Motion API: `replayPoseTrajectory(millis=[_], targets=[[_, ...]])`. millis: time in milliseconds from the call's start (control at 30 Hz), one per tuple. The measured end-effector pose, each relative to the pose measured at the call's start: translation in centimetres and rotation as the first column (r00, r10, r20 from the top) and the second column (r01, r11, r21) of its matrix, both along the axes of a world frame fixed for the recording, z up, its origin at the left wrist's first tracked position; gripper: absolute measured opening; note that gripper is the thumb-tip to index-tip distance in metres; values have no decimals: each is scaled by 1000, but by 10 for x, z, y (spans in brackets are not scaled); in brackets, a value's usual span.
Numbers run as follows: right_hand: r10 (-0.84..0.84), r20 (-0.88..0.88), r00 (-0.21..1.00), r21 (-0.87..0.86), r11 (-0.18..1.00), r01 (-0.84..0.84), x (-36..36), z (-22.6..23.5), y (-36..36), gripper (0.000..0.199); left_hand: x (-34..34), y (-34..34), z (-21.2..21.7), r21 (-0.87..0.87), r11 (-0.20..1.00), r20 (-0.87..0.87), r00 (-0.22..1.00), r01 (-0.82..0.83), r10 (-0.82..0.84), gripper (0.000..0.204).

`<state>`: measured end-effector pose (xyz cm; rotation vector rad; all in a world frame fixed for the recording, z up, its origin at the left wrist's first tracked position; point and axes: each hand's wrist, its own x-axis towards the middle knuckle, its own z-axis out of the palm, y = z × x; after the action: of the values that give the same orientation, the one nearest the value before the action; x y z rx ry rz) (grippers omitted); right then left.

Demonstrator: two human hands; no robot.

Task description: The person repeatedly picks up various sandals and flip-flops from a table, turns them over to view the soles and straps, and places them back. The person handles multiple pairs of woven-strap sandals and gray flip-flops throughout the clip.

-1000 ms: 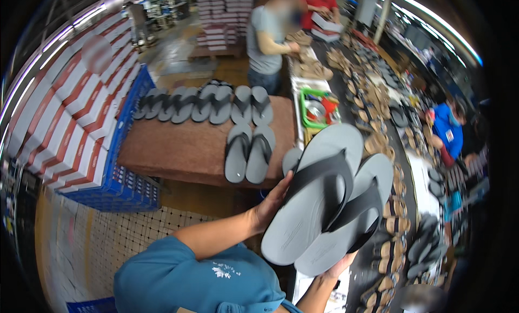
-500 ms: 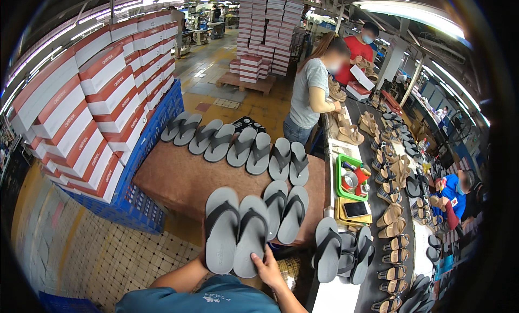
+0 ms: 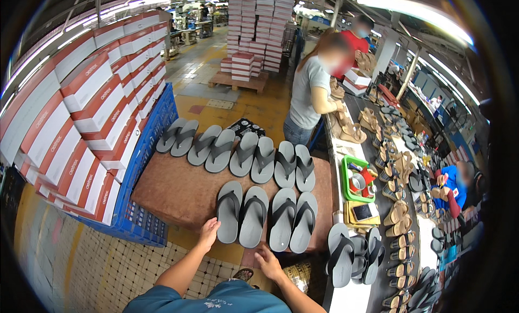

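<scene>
A pair of grey flip-flops with dark straps, a left-hand one (image 3: 229, 218) and its mate (image 3: 251, 218), lies toes away on the brown padded table (image 3: 173, 197) at its near edge. My left hand (image 3: 208, 234) is beside the heel of the left-hand one, fingers stretched out, holding nothing; I cannot tell if the fingertips touch it. Just below the heels, my right hand (image 3: 268, 263) is empty with fingers apart. Another grey pair (image 3: 282, 221) lies to the right, and several more flip-flops (image 3: 244, 155) form a row behind.
Stacked red-and-white boxes (image 3: 102, 110) stand in a blue crate (image 3: 141, 218) at left. On the right, a green tray (image 3: 347, 183) and a phone (image 3: 365, 211) lie beside a dark conveyor (image 3: 383, 226) carrying sandals. Another person (image 3: 311, 91) in grey stands beyond the table.
The flip-flop pair I held over the near edge now lies on the table beside the other near pair. Both my hands have let go of it.
</scene>
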<state>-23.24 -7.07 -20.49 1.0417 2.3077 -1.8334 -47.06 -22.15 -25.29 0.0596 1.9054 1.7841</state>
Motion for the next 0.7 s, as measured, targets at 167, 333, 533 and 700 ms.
replayPoseTrajectory(millis=[167,333,533,700], targets=[[-191,68,979,-229,952,202,103,20,-17,59,57,36,53,-103,977,-538,837,-187,103,27],[-400,113,910,-45,913,406,183,41,-30,54,122,110,161,287,869,-663,738,403,-123,40],[-719,-45,694,-63,695,716,258,42,-48,52,182,155,392,679,81,-724,649,729,234,77],[-781,-168,601,-80,618,782,297,65,-46,49,247,127,474,602,-195,-550,579,775,602,69]])
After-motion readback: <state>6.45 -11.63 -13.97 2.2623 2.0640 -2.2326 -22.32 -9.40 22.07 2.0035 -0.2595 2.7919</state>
